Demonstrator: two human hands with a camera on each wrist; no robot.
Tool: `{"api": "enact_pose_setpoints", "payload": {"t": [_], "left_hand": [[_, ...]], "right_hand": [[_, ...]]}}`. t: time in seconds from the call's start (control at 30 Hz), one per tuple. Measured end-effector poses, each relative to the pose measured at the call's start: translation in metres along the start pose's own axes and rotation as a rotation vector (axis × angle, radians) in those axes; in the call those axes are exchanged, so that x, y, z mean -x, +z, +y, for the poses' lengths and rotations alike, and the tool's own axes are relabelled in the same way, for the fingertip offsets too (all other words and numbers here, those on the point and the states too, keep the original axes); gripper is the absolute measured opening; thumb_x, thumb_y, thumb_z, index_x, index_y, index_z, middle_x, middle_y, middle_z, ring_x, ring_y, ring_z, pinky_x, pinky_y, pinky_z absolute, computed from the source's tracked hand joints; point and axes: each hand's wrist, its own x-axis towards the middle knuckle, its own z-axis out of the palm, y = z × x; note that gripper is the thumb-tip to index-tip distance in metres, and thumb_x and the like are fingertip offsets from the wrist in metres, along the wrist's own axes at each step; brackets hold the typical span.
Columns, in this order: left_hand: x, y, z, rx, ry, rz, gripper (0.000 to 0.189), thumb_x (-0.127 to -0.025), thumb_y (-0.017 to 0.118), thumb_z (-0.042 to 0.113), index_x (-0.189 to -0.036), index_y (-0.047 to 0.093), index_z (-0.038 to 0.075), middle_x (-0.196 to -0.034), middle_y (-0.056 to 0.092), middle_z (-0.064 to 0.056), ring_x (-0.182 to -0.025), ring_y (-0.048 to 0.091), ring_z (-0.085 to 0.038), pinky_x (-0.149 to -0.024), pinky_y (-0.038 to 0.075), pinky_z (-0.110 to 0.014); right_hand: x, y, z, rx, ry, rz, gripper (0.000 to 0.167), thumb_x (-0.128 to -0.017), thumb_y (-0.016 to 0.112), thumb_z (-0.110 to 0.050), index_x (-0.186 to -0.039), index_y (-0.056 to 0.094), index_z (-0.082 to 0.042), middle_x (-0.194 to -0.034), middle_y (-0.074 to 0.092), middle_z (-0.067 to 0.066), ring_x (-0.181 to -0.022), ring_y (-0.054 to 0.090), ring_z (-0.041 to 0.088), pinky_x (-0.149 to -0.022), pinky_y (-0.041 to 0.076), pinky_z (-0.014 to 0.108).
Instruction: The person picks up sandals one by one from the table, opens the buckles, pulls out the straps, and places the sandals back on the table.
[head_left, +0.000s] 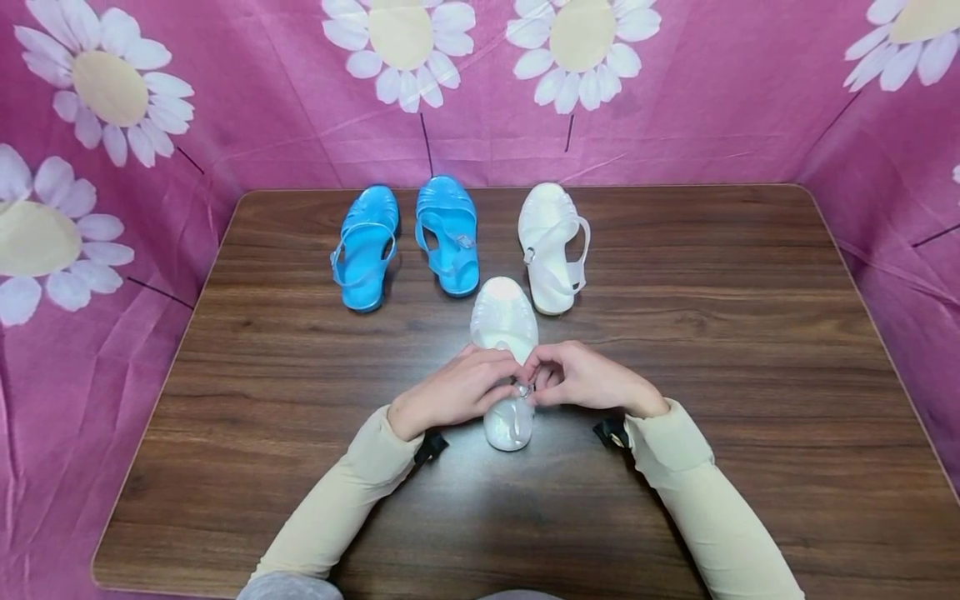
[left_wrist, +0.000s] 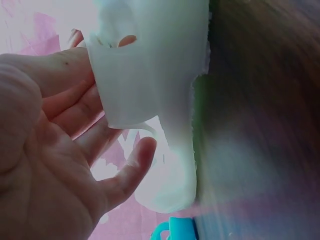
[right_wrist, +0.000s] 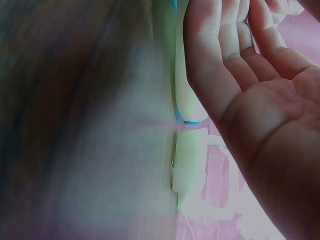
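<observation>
A white jelly sandal (head_left: 504,312) lies on the table, toe pointing away from me, between both hands. My left hand (head_left: 467,385) reaches over its left side and pinches the strap beside the small metal buckle (head_left: 522,390). From the right, my right hand (head_left: 588,377) pinches the strap at the same buckle with thumb and forefinger. The left wrist view shows the thumb and fingers of the left hand (left_wrist: 55,160) around the edge of the sandal's side (left_wrist: 130,90). In the right wrist view, the fingers of the right hand (right_wrist: 270,110) bend in, their tips out of sight.
Behind stands a second white sandal (head_left: 551,287), its strap standing out to the right. Two blue sandals (head_left: 363,271) are side by side at the back left. A pink flowered cloth (head_left: 487,142) hangs around the brown wooden table (head_left: 712,292) at its back and sides.
</observation>
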Motion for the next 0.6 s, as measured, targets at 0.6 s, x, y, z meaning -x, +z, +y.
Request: {"api": "enact_pose_setpoints", "payload": {"t": [0.6], "left_hand": [[-0.0023,0.0029,-0.0061,0.04,0.035,0.05,0.013,-0.094,0.063,0.022,-0.104,0.07,0.017,-0.101,0.067,0.006,-0.099,0.062,-0.008,-0.09,0.046,-0.037]], "right_hand": [[0.0005,0.0006,0.0025,0.029,-0.053,-0.004,0.017,-0.084,0.075,-0.022,-0.096,0.065,-0.016,-0.076,0.065,-0.003,-0.068,0.06,0.008,-0.063,0.051,0.023]]}}
